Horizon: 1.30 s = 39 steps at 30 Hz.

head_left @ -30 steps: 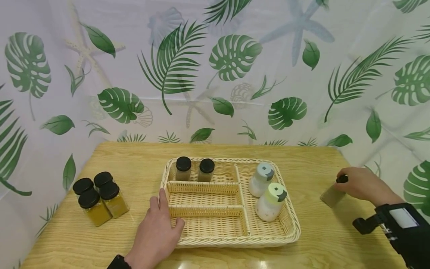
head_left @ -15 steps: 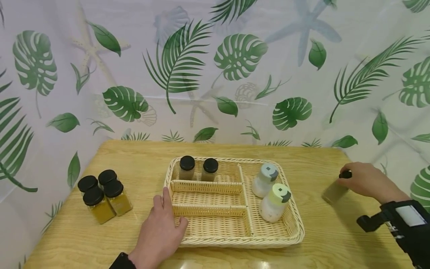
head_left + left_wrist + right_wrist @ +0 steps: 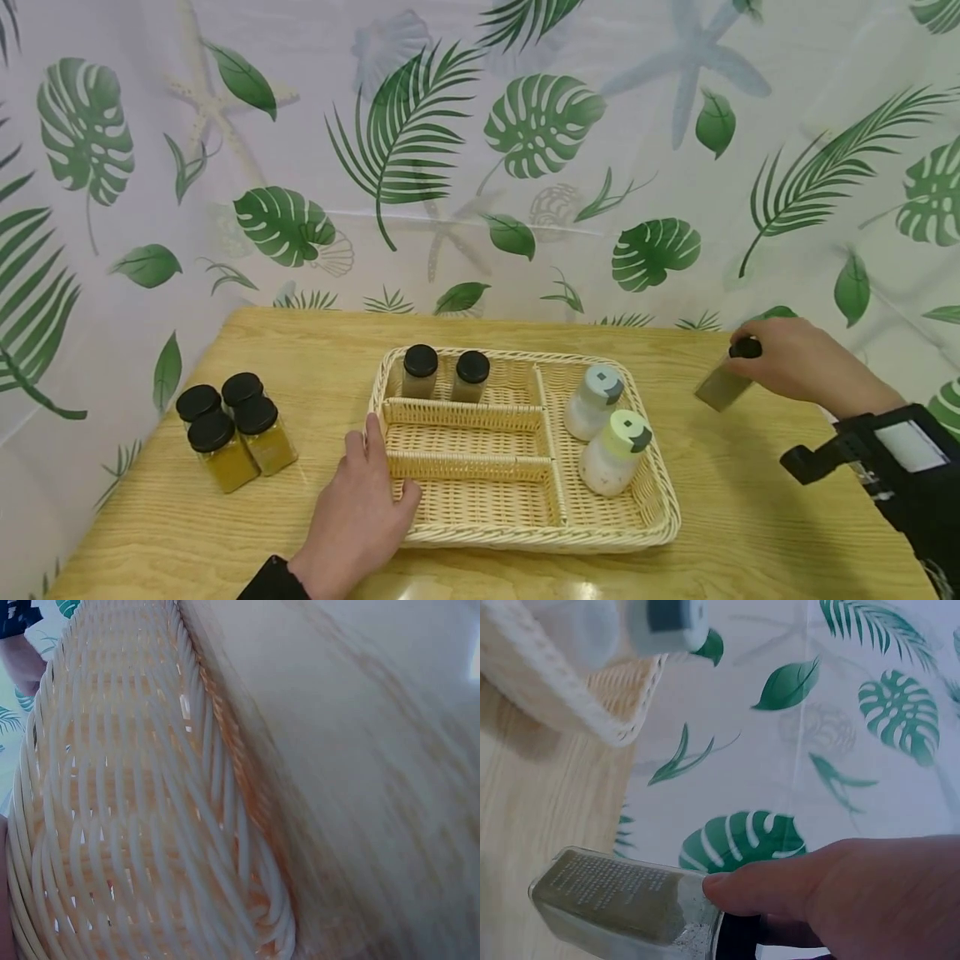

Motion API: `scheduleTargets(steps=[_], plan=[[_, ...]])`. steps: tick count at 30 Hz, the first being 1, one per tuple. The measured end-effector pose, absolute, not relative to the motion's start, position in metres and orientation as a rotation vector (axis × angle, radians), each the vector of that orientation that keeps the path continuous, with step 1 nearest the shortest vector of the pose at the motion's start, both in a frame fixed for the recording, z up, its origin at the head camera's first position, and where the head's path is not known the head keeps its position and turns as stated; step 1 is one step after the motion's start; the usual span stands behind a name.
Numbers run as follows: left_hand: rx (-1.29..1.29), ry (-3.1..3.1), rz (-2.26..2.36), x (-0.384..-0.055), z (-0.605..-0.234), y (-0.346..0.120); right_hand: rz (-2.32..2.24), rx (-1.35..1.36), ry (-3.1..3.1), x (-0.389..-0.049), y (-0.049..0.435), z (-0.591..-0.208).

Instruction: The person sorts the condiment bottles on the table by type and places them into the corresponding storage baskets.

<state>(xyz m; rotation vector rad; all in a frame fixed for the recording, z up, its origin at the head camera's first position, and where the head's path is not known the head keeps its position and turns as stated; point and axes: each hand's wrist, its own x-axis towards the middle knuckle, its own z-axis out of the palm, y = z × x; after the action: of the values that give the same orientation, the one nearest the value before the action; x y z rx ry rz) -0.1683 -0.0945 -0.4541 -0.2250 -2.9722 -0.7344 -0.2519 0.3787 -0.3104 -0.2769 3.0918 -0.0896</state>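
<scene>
My right hand [image 3: 802, 362] pinches the black lid of a square glass spice jar [image 3: 722, 387] right of the basket. The jar leans with its base toward the basket; in the right wrist view, greenish-grey powder and small label print [image 3: 604, 881] show through the glass. With the thumb over the inner side and fingers at the left rim, my left hand [image 3: 360, 517] holds the front left corner of the wicker basket [image 3: 540, 540]. Two black-lidded jars, one at the far left corner [image 3: 420, 372] and one beside it [image 3: 471, 377], stand in the back compartment.
In the basket's right compartment stand two white bottles, one with a pale blue lid [image 3: 592, 400], one with a yellow-green lid [image 3: 615, 454]. Several black-lidded jars of yellow powder [image 3: 232, 462] cluster left on the wooden table [image 3: 315, 342]. A leaf-print cloth [image 3: 450, 167] hangs behind.
My right hand has lifted the jar up and moved it leftward, toward the basket. The left hand stays at the basket's corner. The head view has shifted slightly.
</scene>
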Motion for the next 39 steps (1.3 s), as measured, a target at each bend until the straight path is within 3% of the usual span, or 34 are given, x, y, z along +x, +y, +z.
scheduleTargets(steps=[16, 39], plan=[[-0.219, -2.990, -0.721, -0.167, -0.454, -0.094, -0.055, -0.562, 3.169, -0.254, 0.287, -0.271], [-0.216, -2.951, -0.706, -0.167, -0.456, -0.094, -0.103, -0.792, 3.200, -0.252, 0.220, -0.254]])
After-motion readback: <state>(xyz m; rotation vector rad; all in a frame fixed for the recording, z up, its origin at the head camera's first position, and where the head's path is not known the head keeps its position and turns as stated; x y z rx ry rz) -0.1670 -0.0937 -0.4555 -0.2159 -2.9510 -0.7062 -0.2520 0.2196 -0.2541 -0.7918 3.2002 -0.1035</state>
